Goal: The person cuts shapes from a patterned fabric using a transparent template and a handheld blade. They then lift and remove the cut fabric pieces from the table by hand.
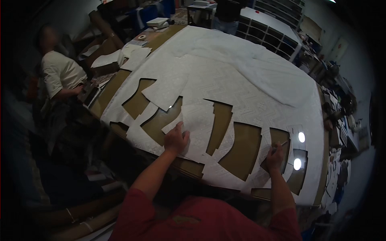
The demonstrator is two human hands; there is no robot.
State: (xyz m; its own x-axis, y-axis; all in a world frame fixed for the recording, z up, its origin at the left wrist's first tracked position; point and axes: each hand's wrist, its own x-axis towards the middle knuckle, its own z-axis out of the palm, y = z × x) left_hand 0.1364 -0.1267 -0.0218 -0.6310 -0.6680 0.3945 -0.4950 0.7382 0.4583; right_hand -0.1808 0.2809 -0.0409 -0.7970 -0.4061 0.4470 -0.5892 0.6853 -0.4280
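Observation:
A large white patterned fabric sheet (pixel 241 100) lies over the table, with several shaped openings cut through it. My left hand (pixel 177 139) rests on a white cut piece (pixel 197 124) near the middle, its fingers slightly bent and apart. At the right, my right hand (pixel 275 158) is closed around a thin pen-like tool (pixel 284 143), whose exact kind is too small to make out. That hand is over a narrow opening showing the brown table surface (pixel 279 136). Another loose white piece (pixel 167 92) lies farther up, overlapping an opening.
A person in a pale shirt (pixel 62 74) is at the left by the table. Another person (pixel 228 18) stands beyond the far edge. Papers (pixel 134 56) and a tape roll (pixel 141 37) lie at the left edge. Shelving (pixel 267 34) stands behind; rolls (pixel 76 213) lie lower left.

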